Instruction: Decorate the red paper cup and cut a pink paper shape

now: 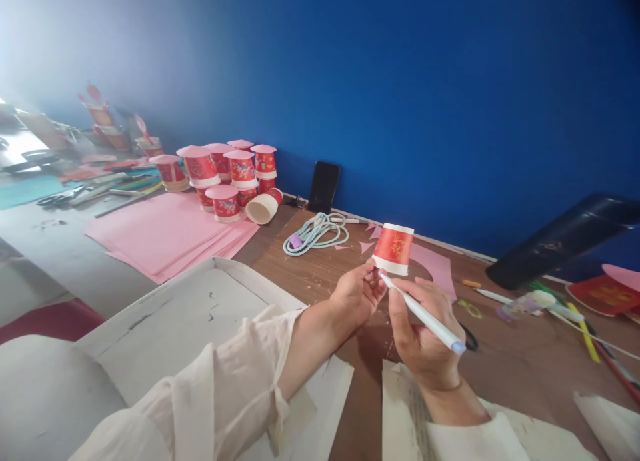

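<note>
Left hand (356,291): fingers closed on the rim of a red paper cup (394,249), pinching it at the lower left edge. Cup is upside down, white rim at bottom, held in the air above the counter (320,267). Right hand (423,327): fingers wrapped round a white pen (425,314), pale blue cap end pointing back toward the wrist, tip touching the cup's rim on its lower edge. Both sleeves are cream cloth.

Under the cup, on the wood: a pink paper piece (437,264) with small pink scraps beside it. Further left, a coiled pale green cable (315,233), and a black phone (323,186) leaning on the blue wall (450,101). Left of that, a cluster of red cups (230,174) with pink paper tops, stacked; one lies on its side. They sit on a pile of pink sheets (160,234). Near left, a white tray (190,314). Far right: a black cylinder (565,237) lying tilted, pens and sticks near it, too blurred to tell apart.
</note>
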`<state>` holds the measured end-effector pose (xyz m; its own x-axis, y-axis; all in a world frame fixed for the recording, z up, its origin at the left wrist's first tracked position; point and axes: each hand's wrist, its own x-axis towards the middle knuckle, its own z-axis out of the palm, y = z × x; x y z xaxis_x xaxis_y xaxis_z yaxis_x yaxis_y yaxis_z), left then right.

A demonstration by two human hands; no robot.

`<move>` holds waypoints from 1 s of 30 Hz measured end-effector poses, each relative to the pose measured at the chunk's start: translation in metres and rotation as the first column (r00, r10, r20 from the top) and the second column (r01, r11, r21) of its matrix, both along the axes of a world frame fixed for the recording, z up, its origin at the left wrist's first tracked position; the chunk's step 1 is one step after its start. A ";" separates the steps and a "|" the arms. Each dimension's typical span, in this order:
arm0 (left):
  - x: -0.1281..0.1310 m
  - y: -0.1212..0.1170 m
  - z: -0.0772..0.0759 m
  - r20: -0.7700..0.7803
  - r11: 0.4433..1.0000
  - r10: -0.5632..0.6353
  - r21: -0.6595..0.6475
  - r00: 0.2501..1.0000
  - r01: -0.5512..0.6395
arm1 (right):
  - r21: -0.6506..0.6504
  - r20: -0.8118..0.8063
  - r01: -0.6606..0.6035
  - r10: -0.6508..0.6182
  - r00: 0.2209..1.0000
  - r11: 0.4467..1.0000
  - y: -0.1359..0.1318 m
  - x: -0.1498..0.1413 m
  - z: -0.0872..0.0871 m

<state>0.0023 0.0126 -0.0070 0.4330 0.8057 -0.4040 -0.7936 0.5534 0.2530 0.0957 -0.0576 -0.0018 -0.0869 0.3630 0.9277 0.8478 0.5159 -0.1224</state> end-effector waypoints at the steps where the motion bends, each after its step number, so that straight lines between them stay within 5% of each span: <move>1: 0.000 0.000 0.000 0.002 1.000 0.000 -0.001 1.000 0.000 | 0.002 -0.002 -0.003 0.003 1.000 1.000 0.000 0.000 0.000; 14: 0.007 -0.007 -0.009 -0.077 0.948 0.080 0.314 0.994 -0.052 | -0.028 -0.052 0.088 -0.090 0.995 0.996 -0.001 0.004 -0.001; 23: 0.007 -0.007 -0.009 -0.156 0.949 0.152 0.298 0.976 -0.101 | -0.091 -0.140 0.121 -0.133 0.981 0.989 0.002 0.006 -0.005; 30: 0.010 -0.019 -0.001 -0.409 0.948 0.112 0.317 0.906 0.025 | -0.265 -0.696 -0.016 -0.180 0.696 0.964 0.025 0.017 -0.011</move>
